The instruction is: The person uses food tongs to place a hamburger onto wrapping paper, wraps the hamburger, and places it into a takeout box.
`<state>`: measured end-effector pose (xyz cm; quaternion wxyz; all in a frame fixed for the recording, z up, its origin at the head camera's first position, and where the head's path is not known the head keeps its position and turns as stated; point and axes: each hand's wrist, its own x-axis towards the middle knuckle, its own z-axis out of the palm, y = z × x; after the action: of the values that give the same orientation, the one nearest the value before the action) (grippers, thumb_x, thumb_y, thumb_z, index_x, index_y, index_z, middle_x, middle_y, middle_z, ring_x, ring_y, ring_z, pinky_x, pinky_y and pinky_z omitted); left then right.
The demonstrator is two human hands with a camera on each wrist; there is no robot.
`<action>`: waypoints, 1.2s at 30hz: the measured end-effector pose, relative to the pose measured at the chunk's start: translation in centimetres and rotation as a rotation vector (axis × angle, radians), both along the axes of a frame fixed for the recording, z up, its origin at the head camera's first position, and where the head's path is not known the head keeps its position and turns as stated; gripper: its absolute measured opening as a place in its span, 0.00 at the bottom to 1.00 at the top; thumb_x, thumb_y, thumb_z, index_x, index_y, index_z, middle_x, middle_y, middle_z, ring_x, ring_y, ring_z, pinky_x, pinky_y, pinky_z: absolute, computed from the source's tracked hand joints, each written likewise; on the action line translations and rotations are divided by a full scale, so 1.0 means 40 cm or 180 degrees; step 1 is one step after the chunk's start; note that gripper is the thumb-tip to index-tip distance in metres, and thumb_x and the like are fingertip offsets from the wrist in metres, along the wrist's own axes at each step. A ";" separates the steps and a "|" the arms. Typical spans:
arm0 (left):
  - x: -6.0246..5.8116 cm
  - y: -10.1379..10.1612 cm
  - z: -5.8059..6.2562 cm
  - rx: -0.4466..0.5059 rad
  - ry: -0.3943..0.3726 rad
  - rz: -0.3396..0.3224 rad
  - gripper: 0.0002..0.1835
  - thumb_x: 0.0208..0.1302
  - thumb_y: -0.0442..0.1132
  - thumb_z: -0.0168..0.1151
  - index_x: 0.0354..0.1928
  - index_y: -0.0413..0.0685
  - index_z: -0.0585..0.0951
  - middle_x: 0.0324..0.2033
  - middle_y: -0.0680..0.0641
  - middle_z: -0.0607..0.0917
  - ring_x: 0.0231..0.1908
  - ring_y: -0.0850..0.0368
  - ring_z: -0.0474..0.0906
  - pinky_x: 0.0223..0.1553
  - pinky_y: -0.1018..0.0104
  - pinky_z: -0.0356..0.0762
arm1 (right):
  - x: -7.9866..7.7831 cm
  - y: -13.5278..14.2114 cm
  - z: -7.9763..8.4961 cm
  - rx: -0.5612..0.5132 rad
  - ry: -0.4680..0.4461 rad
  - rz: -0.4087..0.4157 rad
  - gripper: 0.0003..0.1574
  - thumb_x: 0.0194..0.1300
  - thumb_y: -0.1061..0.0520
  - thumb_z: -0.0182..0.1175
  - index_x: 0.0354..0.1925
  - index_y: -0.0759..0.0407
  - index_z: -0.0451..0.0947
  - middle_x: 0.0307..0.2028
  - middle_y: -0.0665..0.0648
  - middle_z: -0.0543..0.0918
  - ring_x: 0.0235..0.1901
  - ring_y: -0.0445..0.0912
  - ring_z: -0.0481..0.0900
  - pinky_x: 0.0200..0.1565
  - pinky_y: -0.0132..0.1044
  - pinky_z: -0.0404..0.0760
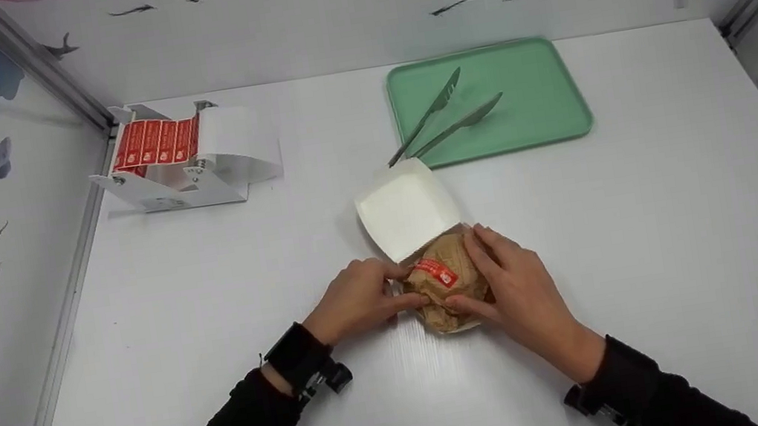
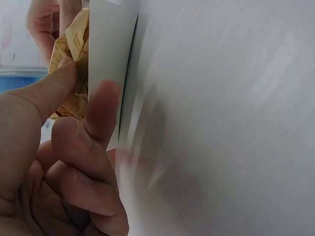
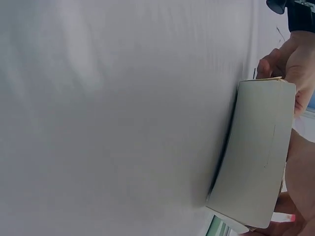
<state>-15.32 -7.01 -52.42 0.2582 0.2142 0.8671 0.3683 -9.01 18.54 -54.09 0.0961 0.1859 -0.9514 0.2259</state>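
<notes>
A paper-wrapped burger [image 1: 458, 261] with a red and white sticker [image 1: 438, 273] sits in the base of a white burger box, whose lid [image 1: 407, 209] stands open on the far side. My left hand [image 1: 356, 299] holds the left side of the box. In the left wrist view, its thumb presses the brown wrapper [image 2: 81, 39] while the index finger lies against the outer box wall [image 2: 109, 54]. From the right, my right hand [image 1: 523, 297] grips the burger, thumb at the near side and fingers at the far side. The right wrist view shows the box's outer wall [image 3: 256, 147] but hides most fingertips.
A green tray [image 1: 542, 98] lies at the back, with grey tongs [image 1: 444, 94] on it; their near ends reach behind the box lid. At the back left stands a sticker dispenser [image 1: 194, 184] with a roll of red labels [image 1: 157, 142]. Printed walls border the white table [image 1: 690, 234].
</notes>
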 end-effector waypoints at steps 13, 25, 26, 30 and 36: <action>0.007 0.014 -0.006 -0.0137 0.0266 0.0067 0.15 0.64 0.56 0.78 0.42 0.54 0.93 0.20 0.61 0.81 0.21 0.68 0.73 0.27 0.69 0.69 | -0.006 0.014 -0.009 -0.0371 -0.0120 0.0185 0.55 0.61 0.43 0.78 0.75 0.71 0.70 0.73 0.70 0.76 0.73 0.64 0.75 0.77 0.67 0.64; 0.013 0.027 -0.012 -0.0336 0.0712 0.0011 0.15 0.66 0.55 0.76 0.32 0.53 0.89 0.18 0.62 0.72 0.22 0.65 0.66 0.24 0.70 0.61 | -0.017 0.017 -0.004 0.0071 -0.0636 0.0329 0.57 0.77 0.38 0.64 0.82 0.72 0.54 0.73 0.74 0.75 0.73 0.64 0.76 0.80 0.67 0.56; 0.015 0.028 -0.013 -0.0355 0.0791 0.0023 0.15 0.66 0.56 0.76 0.34 0.53 0.90 0.19 0.61 0.72 0.22 0.65 0.65 0.24 0.69 0.60 | -0.016 0.015 -0.003 0.0099 -0.0676 0.0334 0.57 0.78 0.38 0.62 0.82 0.73 0.52 0.74 0.74 0.72 0.74 0.63 0.74 0.80 0.67 0.57; 0.029 0.028 -0.021 -0.0285 0.1182 0.0291 0.20 0.61 0.58 0.78 0.49 0.55 0.92 0.20 0.60 0.75 0.23 0.66 0.65 0.24 0.70 0.60 | -0.009 0.005 -0.002 0.0160 -0.0689 0.0247 0.56 0.80 0.39 0.58 0.82 0.76 0.49 0.78 0.75 0.66 0.77 0.64 0.70 0.78 0.68 0.61; 0.064 0.029 -0.021 0.0068 0.2235 0.0384 0.21 0.61 0.45 0.82 0.51 0.52 0.83 0.40 0.51 0.84 0.38 0.61 0.80 0.37 0.69 0.81 | 0.002 -0.024 -0.004 0.0257 -0.0557 -0.0078 0.54 0.80 0.40 0.58 0.81 0.76 0.51 0.79 0.74 0.65 0.76 0.64 0.71 0.76 0.69 0.65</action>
<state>-12.74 -5.86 -53.25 -0.0801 0.2788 0.9101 0.2958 -8.92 17.58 -54.26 0.0078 0.1576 -0.9667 0.2015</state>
